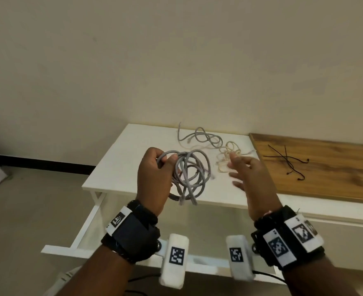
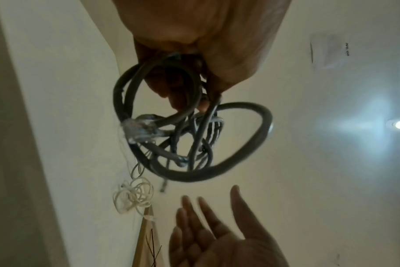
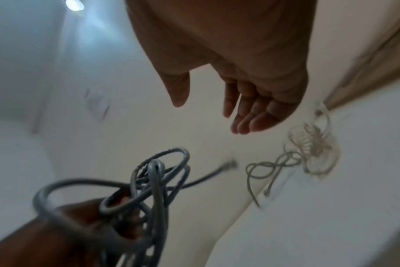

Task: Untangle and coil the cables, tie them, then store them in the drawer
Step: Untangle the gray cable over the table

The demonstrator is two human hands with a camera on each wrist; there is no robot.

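Note:
My left hand grips a loose coil of grey cable above the white table; its ends hang down near the front edge. That grey coil fills the left wrist view, and the grey coil appears blurred in the right wrist view. My right hand hovers to the right of the coil, fingers straight and spread, holding nothing. A second grey cable lies loose at the table's back. A tangled cream cable lies beside it, partly behind my right fingers.
A wooden board lies to the right of the table with thin black ties crossed on it. A pale wall stands close behind. A white open drawer frame juts out below the table's front edge.

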